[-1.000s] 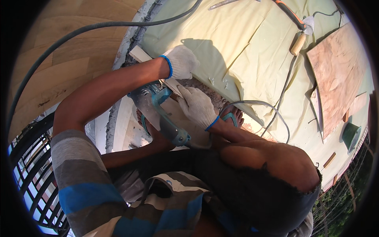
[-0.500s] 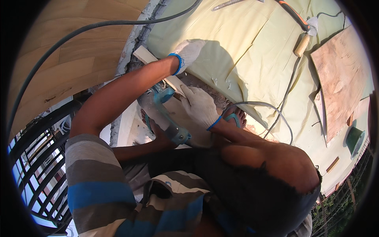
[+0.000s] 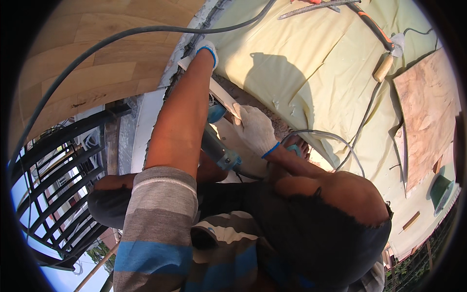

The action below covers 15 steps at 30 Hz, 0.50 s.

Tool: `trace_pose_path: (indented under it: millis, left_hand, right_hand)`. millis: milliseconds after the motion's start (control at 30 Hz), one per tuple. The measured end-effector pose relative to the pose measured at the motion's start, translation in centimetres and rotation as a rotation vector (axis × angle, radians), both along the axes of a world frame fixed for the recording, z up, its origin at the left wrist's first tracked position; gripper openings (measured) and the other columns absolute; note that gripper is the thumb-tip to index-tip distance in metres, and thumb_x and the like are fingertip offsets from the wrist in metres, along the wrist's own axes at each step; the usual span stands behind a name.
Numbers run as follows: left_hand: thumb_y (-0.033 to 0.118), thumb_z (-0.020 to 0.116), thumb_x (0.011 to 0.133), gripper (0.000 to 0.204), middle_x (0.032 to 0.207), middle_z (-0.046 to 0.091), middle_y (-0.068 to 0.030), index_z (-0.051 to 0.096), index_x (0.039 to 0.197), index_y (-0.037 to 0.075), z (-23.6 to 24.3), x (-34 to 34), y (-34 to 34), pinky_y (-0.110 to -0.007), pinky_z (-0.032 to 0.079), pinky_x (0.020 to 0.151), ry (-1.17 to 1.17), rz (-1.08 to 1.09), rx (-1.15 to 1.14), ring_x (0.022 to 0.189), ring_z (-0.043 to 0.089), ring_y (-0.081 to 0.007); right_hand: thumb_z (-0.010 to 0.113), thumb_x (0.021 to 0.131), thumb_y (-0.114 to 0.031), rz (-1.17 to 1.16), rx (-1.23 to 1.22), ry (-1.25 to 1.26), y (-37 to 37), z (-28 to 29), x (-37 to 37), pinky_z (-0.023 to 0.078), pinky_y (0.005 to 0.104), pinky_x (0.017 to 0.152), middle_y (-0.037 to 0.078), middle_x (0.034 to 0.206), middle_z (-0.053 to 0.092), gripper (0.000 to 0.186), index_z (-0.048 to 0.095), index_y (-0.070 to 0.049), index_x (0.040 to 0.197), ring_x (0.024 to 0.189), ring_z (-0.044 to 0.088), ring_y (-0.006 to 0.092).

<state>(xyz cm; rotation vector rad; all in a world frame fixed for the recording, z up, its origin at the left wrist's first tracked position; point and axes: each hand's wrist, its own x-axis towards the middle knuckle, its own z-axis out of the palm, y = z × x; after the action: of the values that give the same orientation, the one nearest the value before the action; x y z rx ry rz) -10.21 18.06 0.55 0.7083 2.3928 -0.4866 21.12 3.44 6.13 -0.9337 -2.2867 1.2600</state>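
My right hand (image 3: 255,129), in a white knit glove with a blue cuff, is closed round the near end of a narrow wooden strip (image 3: 224,96). My left hand (image 3: 206,50), gloved the same way, reaches out by the strip's far end; its fingers are hidden, and whether it touches the strip I cannot tell. Under the strip and partly behind my left forearm lies a teal and dark power tool (image 3: 221,151) near my feet. Its working end is covered.
A black cable (image 3: 141,30) arcs across the far left over wooden boards (image 3: 104,63). Pale yellow sheeting (image 3: 292,39) lies at the right, bearing a trowel (image 3: 387,61), an orange-black handled tool (image 3: 372,27), a plywood piece (image 3: 428,117) and a green round object (image 3: 440,192). Black metal bars (image 3: 63,170) stand left.
My left hand has moved away and leftward toward the strip's far end, the arm now straighter. My right hand keeps its hold on the strip. The whole view has shifted slightly.
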Motion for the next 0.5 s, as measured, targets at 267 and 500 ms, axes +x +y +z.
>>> trace_pose_path:
  millis: [267,500]
  left_hand:
    - [0.038,0.054,0.111,0.049,0.157,0.068,-0.0171,0.072,0.147,0.012,3.3,4.5,0.2,-0.041,0.053,0.116,-0.068,0.718,0.269,0.14,0.066,-0.033]
    - [0.042,0.05,0.112,0.052,0.156,0.068,-0.0186,0.069,0.151,0.013,6.6,6.9,0.4,-0.041,0.053,0.116,-0.149,1.128,0.54,0.139,0.066,-0.0333]
  right_hand:
    - [0.067,0.104,-0.024,0.023,-0.06,-0.081,-0.3,0.1,0.4,0.06,0.0534,0.091,0.019,0.122,0.077,0.039,0.069,-0.004,0.137,0.109,0.073,0.0421]
    - [0.066,0.107,-0.026,0.047,-0.076,-0.12,-0.6,-0.1,0.4,0.06,0.0534,0.096,0.02,0.126,0.075,0.045,0.067,-0.004,0.146,0.114,0.072,0.0418]
